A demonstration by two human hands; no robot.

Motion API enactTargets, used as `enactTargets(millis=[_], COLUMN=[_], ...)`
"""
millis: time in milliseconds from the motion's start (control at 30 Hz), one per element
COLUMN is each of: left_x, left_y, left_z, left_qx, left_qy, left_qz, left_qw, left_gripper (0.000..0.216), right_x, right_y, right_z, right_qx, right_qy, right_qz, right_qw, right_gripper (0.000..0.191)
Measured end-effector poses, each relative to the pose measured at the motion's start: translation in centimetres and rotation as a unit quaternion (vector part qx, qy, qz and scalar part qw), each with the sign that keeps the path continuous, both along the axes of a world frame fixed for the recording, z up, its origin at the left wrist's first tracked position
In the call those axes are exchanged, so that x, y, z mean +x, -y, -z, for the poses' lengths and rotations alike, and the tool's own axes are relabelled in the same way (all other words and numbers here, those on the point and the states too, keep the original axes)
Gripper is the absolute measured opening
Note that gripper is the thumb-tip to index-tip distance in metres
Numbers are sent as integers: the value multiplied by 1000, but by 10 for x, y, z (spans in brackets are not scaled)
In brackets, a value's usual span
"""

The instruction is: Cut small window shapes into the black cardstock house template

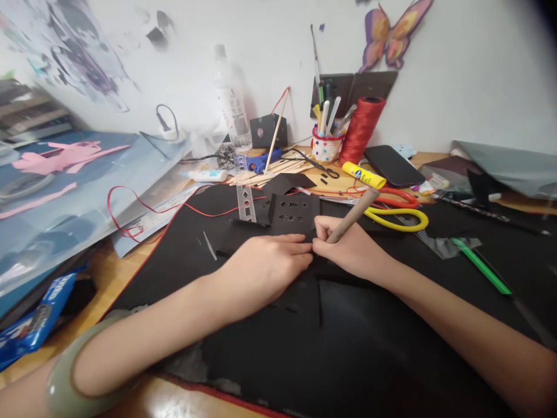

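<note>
My right hand (pixel 343 244) is closed around a thick grey-brown pen-shaped tool (pixel 353 215), its top leaning up to the right. The tool's tip is hidden by my fingers. Beside it, my left hand (pixel 272 261) lies with fingers stretched out on black card (pixel 300 284), fingertips close to my right hand. Just beyond the fingers stands a black card piece with small cut-out shapes (pixel 293 212). A clear stencil ruler (pixel 246 200) lies to its left. Under everything spreads a black mat (pixel 183 255) with a red edge.
Scissors with red and yellow handles (pixel 398 217) lie right of my right hand, near a yellow glue stick (pixel 364 174) and a green cutter (pixel 481 266). Behind are a blue glue gun (pixel 263 161), a plastic bottle (pixel 232 104), a red thread spool (pixel 362 130) and a phone (pixel 394 165).
</note>
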State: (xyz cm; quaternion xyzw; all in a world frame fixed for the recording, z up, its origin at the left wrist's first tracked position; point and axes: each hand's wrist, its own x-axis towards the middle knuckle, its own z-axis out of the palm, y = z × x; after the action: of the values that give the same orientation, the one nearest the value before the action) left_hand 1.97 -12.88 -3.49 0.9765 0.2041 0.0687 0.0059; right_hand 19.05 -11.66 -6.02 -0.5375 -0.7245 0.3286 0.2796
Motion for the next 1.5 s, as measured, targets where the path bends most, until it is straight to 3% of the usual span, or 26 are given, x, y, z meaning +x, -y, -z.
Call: enactTargets(millis=[133, 300, 833, 1133, 1267, 1367, 1500], left_x=[-25, -29, -27, -28, -28, -30, -33], left_y=[-22, -22, -20, -19, -24, -33, -47], left_z=[11, 25, 23, 22, 23, 19, 8], left_qx=[-31, -18, 34, 32, -9, -14, 59], left_qy=[35, 30, 8, -4, 17, 40, 36], left_qz=[65, 80, 83, 79, 86, 21, -183], left_qw=[997, 996, 996, 996, 996, 999, 981], left_gripper=[26, 33, 31, 33, 33, 31, 27], right_x=[-1, -3, -2, -2, -4, -5, -8], right_y=[1, 4, 3, 4, 4, 3, 1], right_z=[4, 6, 4, 4, 3, 0, -5], right_qx=[15, 30, 32, 43, 33, 16, -14], right_qy=[14, 28, 23, 19, 27, 44, 71], right_qz=[24, 36, 43, 56, 75, 85, 89], right_qw=[999, 999, 998, 997, 996, 995, 993], right_gripper=[19, 21, 24, 27, 25, 25, 23])
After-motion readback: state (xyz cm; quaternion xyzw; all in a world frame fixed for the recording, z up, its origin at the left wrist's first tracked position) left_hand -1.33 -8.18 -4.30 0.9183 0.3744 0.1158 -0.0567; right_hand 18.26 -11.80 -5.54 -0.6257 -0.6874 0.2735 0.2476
